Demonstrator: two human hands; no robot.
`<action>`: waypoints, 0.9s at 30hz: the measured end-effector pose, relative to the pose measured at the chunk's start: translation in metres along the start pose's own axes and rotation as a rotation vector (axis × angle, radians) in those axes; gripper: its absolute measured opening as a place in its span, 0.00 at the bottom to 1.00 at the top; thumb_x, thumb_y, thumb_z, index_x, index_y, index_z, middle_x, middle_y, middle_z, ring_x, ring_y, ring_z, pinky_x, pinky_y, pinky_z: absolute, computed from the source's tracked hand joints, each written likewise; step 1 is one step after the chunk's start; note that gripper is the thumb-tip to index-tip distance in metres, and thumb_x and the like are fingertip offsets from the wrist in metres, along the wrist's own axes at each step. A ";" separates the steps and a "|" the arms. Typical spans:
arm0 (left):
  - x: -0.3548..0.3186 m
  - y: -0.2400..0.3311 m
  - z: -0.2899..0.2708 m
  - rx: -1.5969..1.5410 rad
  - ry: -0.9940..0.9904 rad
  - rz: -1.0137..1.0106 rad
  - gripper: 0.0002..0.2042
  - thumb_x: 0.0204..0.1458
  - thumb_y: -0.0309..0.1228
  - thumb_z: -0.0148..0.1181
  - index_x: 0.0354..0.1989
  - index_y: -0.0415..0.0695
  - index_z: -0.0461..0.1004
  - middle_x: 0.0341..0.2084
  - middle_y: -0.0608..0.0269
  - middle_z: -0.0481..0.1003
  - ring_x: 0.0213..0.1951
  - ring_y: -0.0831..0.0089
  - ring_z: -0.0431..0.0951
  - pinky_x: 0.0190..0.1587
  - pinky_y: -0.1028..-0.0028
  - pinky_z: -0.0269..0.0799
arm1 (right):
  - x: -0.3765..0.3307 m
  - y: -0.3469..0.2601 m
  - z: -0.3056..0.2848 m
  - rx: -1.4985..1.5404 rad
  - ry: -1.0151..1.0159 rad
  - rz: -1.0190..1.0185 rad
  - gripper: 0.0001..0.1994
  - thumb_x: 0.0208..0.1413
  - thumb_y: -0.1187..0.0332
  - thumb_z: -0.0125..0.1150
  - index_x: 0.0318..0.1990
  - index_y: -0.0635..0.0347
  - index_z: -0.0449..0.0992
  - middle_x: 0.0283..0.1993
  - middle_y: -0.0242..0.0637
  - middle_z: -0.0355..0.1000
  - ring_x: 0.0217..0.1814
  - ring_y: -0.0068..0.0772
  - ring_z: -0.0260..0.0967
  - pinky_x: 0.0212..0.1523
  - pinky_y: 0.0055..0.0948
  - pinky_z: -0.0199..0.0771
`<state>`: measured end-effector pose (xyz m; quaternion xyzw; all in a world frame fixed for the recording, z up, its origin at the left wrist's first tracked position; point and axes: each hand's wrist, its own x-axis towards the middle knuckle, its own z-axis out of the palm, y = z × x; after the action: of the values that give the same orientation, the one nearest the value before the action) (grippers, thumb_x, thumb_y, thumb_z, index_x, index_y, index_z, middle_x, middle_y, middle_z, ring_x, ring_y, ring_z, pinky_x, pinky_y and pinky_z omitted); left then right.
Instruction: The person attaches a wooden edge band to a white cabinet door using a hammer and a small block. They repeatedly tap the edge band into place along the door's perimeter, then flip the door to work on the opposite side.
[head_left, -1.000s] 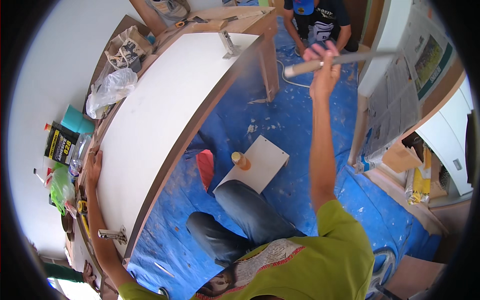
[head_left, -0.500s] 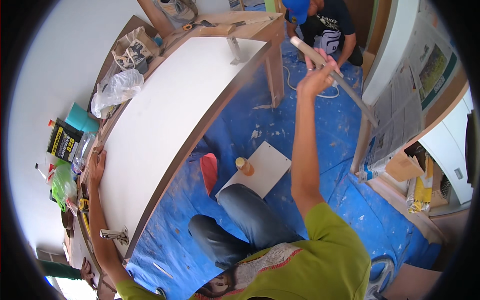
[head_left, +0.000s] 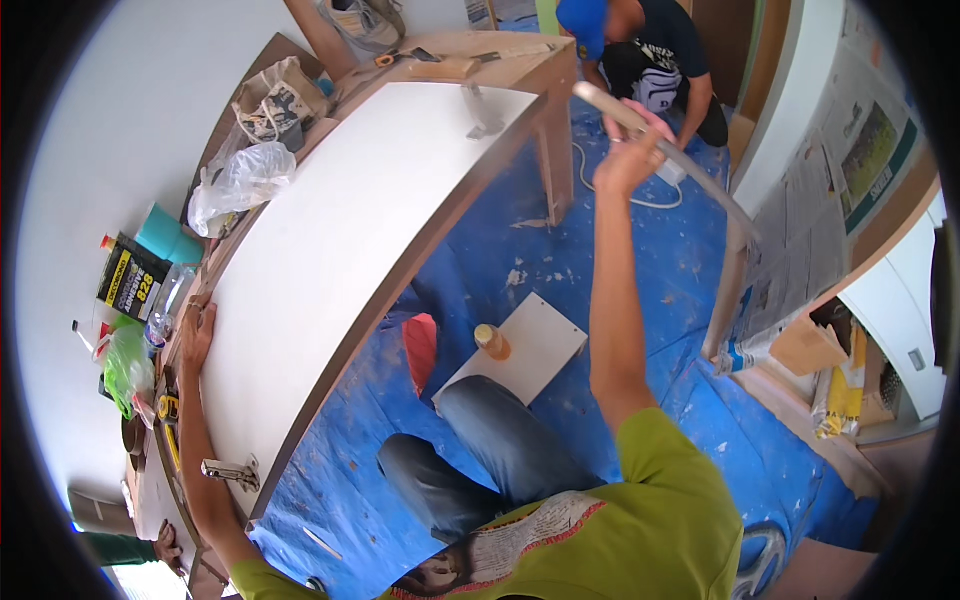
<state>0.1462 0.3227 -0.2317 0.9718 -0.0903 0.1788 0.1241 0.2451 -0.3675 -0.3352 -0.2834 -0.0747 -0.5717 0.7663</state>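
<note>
A long white panel (head_left: 300,250) with a brown edge lies on the bench at my left. My left hand (head_left: 198,330) rests on its far-left edge, fingers stretched out, the forearm lying across the panel's near end. Metal cabinet hinges sit on the panel, one near hinge (head_left: 232,471) by my forearm and one blurred far hinge (head_left: 482,112). My right hand (head_left: 634,160), raised over the floor, is closed around a long stick-like bar (head_left: 705,185), tan toward its upper end and grey along the rest. The bar's exact kind is not clear.
A jar (head_left: 491,341) stands on a white board (head_left: 535,345) on the blue floor sheet (head_left: 480,240). Plastic bags, tins and a tape measure (head_left: 168,405) line the bench. A crouching person (head_left: 660,60) is ahead; another person's hand (head_left: 167,548) is lower left. Newspaper-covered furniture (head_left: 800,210) stands right.
The whole view has shifted slightly. My right hand and the bar have moved a little, with some blur; my left hand stays on the panel's edge.
</note>
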 end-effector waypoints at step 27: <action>-0.002 -0.046 0.009 0.121 0.016 -0.008 0.21 0.60 0.39 0.52 0.53 0.34 0.73 0.53 0.42 0.72 0.57 0.50 0.70 0.62 0.62 0.61 | -0.063 0.007 0.018 0.040 0.035 0.252 0.13 0.69 0.58 0.43 0.49 0.60 0.61 0.49 0.46 0.68 0.52 0.44 0.71 0.46 0.52 0.82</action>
<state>0.1573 0.3642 -0.2505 0.9764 -0.0747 0.1912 0.0667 0.2345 -0.3045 -0.3504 -0.2652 -0.0364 -0.4743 0.8387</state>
